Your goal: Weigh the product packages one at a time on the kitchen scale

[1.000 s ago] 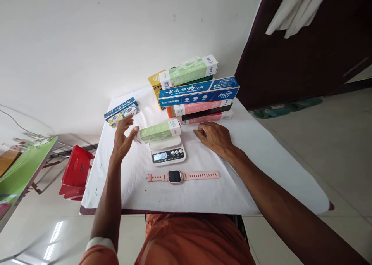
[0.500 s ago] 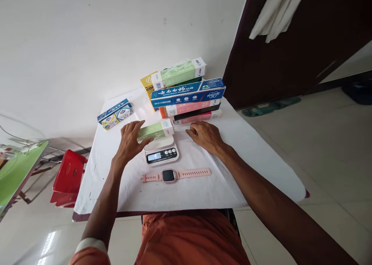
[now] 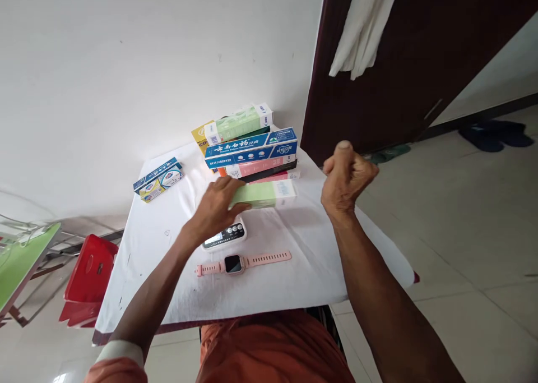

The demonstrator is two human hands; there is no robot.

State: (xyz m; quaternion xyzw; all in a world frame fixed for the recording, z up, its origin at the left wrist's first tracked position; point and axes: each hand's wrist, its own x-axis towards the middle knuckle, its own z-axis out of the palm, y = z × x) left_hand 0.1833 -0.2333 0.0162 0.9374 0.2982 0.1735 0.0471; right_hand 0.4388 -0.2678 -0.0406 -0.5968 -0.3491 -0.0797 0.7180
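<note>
My left hand (image 3: 215,206) is closed on one end of a green and white toothpaste box (image 3: 267,194). That box is held level above the tablecloth, to the right of a small white digital scale (image 3: 237,234). Part of the scale is covered by my left hand and wrist; its buttons and lit display show. My right hand (image 3: 347,181) is raised past the table's right side in a fist with the thumb up, and nothing shows in it. Nearer to me lies a smartwatch (image 3: 233,264) with a pink strap, stretched flat.
Behind the hands stands a pile of toothpaste boxes, a blue box (image 3: 252,148) at its front and another green box (image 3: 239,122) on top. Two small boxes (image 3: 157,180) lie at the left. A red chair (image 3: 90,271) and a green table (image 3: 29,265) stand beyond the left edge.
My left hand has taken the green toothpaste box off the scale and moved it right. My right hand has risen from the tablecloth up and to the right. The view has shifted a little.
</note>
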